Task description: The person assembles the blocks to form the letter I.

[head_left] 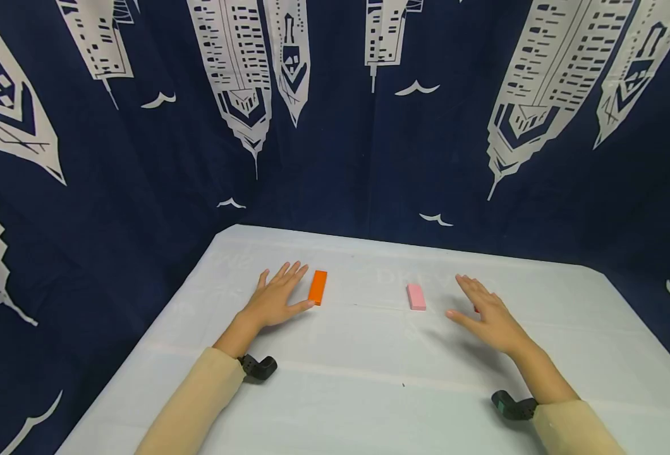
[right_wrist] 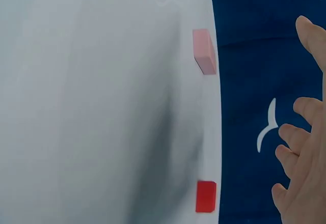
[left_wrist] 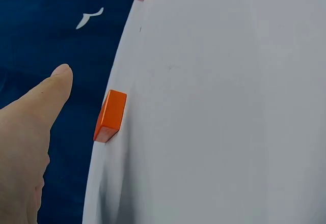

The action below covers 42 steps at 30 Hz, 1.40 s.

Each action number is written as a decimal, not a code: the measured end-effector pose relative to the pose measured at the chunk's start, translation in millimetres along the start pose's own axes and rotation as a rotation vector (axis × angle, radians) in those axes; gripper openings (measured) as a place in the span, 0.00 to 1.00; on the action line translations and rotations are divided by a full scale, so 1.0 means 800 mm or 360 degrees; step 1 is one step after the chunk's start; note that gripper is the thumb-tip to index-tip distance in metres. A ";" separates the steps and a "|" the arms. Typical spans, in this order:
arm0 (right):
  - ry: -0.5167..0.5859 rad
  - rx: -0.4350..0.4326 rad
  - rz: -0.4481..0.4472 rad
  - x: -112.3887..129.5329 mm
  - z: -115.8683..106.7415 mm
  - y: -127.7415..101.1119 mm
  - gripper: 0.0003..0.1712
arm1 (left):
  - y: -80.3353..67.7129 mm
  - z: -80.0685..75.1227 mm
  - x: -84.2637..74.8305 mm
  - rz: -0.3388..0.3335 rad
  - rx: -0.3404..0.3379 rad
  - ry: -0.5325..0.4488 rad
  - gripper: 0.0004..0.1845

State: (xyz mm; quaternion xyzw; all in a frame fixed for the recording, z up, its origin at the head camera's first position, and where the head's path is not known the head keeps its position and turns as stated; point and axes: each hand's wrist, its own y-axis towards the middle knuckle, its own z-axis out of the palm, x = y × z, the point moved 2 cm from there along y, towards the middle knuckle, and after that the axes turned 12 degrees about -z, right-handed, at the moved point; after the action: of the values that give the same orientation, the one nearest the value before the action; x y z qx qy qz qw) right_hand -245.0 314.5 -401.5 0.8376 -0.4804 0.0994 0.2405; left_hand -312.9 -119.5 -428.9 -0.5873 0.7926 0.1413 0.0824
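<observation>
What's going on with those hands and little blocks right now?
Left hand open, flat beside orange block. Right hand open, over red block. Pink block untouched between them.

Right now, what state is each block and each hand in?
Orange block: flat on the table, untouched beside the left hand.
Pink block: flat, untouched.
Red block: flat, mostly hidden under the right hand in the head view.
Left hand: open.
Right hand: open.
</observation>
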 end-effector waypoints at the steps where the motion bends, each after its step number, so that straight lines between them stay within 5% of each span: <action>1: 0.0010 0.0001 -0.0001 -0.001 0.002 0.002 0.48 | 0.003 0.001 -0.001 0.0004 0.0002 -0.0007 0.46; 12: 0.0168 -0.0092 0.0076 -0.005 0.033 0.024 0.41 | 0.023 0.010 -0.010 0.0012 0.0130 -0.0047 0.49; 24: 0.0219 -0.0115 0.0086 -0.015 0.068 0.055 0.33 | 0.047 0.017 -0.008 -0.0140 0.0362 -0.0506 0.53; 42: 0.0340 -0.0079 0.0202 -0.019 0.088 0.053 0.33 | 0.057 0.019 -0.004 -0.0258 0.0521 -0.0679 0.50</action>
State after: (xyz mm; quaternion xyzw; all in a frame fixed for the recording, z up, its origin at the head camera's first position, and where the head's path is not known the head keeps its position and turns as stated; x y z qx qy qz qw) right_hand -293.2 273.2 -455.2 0.7839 -0.5064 0.1912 0.3041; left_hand -356.2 -99.0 -436.1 -0.5848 0.7200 0.1248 0.3523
